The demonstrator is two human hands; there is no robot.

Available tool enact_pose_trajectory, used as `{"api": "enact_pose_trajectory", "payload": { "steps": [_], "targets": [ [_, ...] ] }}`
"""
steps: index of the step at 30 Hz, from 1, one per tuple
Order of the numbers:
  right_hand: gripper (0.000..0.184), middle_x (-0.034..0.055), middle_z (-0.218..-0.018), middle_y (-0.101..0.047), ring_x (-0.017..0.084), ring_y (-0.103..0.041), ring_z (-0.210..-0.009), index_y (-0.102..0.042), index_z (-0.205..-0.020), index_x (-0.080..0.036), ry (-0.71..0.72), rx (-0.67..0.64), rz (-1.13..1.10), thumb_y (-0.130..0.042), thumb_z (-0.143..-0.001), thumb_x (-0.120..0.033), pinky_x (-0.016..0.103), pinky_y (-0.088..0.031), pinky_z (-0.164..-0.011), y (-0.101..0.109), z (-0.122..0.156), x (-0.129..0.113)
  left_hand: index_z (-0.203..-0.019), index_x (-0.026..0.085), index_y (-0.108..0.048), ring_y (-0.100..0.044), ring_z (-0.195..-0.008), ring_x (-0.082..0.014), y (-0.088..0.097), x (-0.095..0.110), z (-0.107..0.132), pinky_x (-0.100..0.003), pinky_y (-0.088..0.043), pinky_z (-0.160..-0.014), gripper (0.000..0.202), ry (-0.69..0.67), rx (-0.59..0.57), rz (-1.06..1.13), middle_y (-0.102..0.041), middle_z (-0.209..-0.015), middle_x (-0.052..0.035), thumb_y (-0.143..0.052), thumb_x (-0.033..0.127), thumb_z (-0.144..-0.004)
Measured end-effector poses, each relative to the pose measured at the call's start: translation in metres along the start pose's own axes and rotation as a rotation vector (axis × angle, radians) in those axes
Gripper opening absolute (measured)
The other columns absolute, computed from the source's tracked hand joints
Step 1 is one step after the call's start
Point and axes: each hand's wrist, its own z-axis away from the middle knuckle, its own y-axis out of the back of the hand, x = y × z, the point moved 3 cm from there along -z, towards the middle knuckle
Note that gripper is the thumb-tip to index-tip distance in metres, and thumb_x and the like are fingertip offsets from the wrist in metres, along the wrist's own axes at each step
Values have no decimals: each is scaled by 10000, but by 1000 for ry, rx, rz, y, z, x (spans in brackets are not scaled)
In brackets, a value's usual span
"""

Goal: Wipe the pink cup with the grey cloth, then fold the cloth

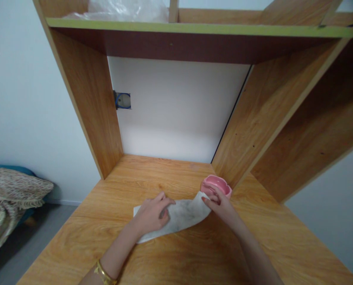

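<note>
A long white wipe with grey smudges lies across the wooden desktop, its right end lifted. My right hand pinches that raised end between thumb and fingers, right in front of a pink bowl with a wavy rim. The hand overlaps the front of the bowl; whether it touches it I cannot tell. Over the left part of the wipe rests my left hand, its fingers bent and the thumb apart from the index finger. A gold bracelet circles the left wrist.
Upright wooden panels flank the desktop, and a green-edged shelf runs overhead with clear plastic on it. An open socket box is in the back panel. A patterned blanket lies at the left.
</note>
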Motion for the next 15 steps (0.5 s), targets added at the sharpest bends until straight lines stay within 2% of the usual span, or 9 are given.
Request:
{"api": "enact_pose_trajectory", "payload": {
  "steps": [2, 4, 9, 15],
  "targets": [
    [570, -41, -593, -565, 145, -550, -560, -407, -1157, -209, 46, -31, -46, -562, -633, -368, 257, -426, -511, -1, 0, 1, -1101, 264, -460, -523, -821, -169, 1, 1, 0, -252, -388, -693, 405, -7, -3, 19, -490, -991, -11, -438, 131, -719],
    [581, -38, -620, -560, 142, -547, -570, -378, -1183, -213, 63, -6, -45, -535, -634, -321, 252, -425, -514, -1, 0, 3, -1105, 267, -455, -521, -831, -170, 2, 1, 0, -252, -388, -689, 394, -16, 1, 30, -488, -1002, -12, -430, 139, -733],
    [618, -26, -683, -573, 150, -552, -604, -350, -1213, -185, 36, 48, 110, -479, -608, -209, 258, -433, -534, 2, 1, 11, -1109, 285, -459, -523, -770, -156, -3, 3, 0, -245, -385, -665, 383, -30, -1, -6, -490, -953, -5, -427, 155, -750],
    [545, 3, -751, -588, 173, -563, -733, -408, -1186, -175, 124, 65, 142, -514, -660, -269, 301, -448, -711, -4, 2, 4, -1120, 292, -469, -526, -766, -159, -7, 5, 0, -243, -391, -652, 388, -45, -30, -52, -481, -936, -7, -426, 167, -755]
  ]
}}
